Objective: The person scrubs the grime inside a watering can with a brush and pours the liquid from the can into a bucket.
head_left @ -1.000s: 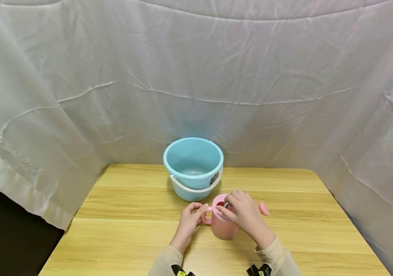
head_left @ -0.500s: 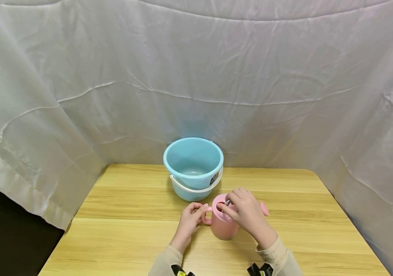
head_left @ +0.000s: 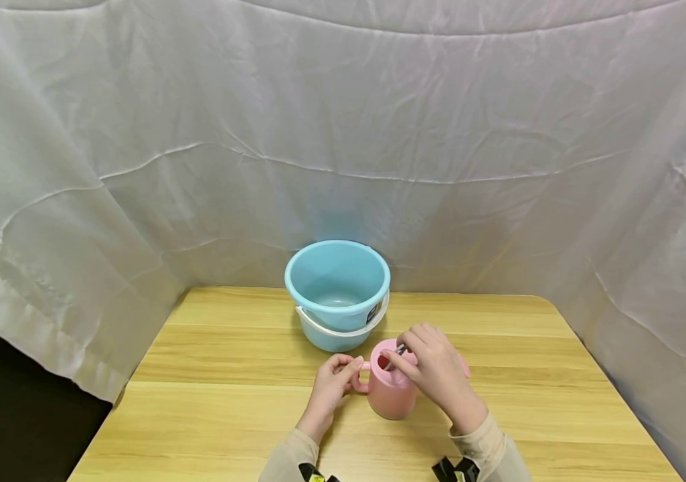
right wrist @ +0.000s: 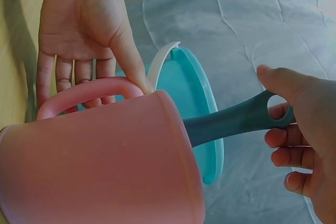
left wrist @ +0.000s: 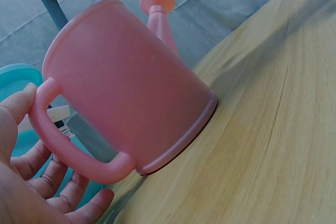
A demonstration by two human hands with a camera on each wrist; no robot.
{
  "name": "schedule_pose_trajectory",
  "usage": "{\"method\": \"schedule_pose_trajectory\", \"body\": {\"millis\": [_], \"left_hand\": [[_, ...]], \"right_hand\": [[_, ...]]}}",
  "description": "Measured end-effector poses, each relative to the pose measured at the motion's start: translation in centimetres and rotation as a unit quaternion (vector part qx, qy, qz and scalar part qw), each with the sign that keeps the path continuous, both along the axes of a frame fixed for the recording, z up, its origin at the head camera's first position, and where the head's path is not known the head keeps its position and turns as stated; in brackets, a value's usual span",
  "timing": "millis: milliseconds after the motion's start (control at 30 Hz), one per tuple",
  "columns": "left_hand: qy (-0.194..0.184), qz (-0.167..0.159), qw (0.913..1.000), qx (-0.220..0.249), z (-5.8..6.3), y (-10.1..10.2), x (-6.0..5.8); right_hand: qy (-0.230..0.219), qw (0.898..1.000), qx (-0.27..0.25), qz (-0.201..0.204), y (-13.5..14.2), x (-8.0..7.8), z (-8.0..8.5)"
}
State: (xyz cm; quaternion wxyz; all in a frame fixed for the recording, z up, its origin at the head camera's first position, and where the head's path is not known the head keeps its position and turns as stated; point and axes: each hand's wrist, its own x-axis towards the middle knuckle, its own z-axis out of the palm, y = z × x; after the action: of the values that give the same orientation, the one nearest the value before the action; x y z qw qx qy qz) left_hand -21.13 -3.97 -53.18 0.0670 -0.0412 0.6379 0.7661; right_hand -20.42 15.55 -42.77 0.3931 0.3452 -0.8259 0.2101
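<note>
A pink watering can [head_left: 392, 403] stands upright on the wooden table, its looped handle toward my left hand [head_left: 326, 393]. Thumb and fingers of that hand hold the loop, the thumb at its upper end in the left wrist view. My right hand [head_left: 438, 371] is over the can's top opening. It grips the end of a grey-blue tool handle [right wrist: 231, 121] with a hole near its tip; the handle slants out of the can. The tool's lower part is hidden inside, so its kind cannot be told. The can's spout [left wrist: 163, 32] points away from my left hand.
Just behind the can stands a light blue bucket [head_left: 338, 324] with a white carrying handle [head_left: 343, 333] hanging at its front. Grey-white cloth [head_left: 343, 134] hangs around the back and sides of the table [head_left: 222, 415].
My right hand has shifted slightly up and to the right with the tool handle, uncovering more of the can's opening. My left hand and the can stay in place.
</note>
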Motion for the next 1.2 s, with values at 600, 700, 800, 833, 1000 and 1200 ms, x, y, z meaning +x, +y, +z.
{"method": "schedule_pose_trajectory", "body": {"millis": [600,700,800,833,1000,1200], "left_hand": [[0.004,-0.001,1.0000,0.000,-0.1,0.0,0.0],[0.004,-0.002,1.0000,0.001,-0.1,0.0,0.0],[0.004,-0.003,1.0000,0.000,-0.1,0.0,0.0],[0.002,-0.003,1.0000,0.002,0.0,0.0,0.0],[0.004,-0.003,1.0000,0.001,0.1,0.0,0.0],[0.007,-0.002,1.0000,0.001,0.0,0.0,0.0]], "right_hand": [[-0.006,1.000,0.007,-0.007,-0.4,-0.1,-1.6],[-0.011,1.000,0.013,-0.009,-0.5,-0.3,-2.0],[-0.016,0.999,0.024,-0.013,-0.5,-0.3,-2.3],[-0.016,0.999,0.028,-0.014,-0.5,-0.3,-2.4],[-0.025,0.998,0.046,-0.019,-0.5,-0.2,-2.6],[-0.024,0.998,0.050,-0.019,-0.4,0.0,-2.6]]}}
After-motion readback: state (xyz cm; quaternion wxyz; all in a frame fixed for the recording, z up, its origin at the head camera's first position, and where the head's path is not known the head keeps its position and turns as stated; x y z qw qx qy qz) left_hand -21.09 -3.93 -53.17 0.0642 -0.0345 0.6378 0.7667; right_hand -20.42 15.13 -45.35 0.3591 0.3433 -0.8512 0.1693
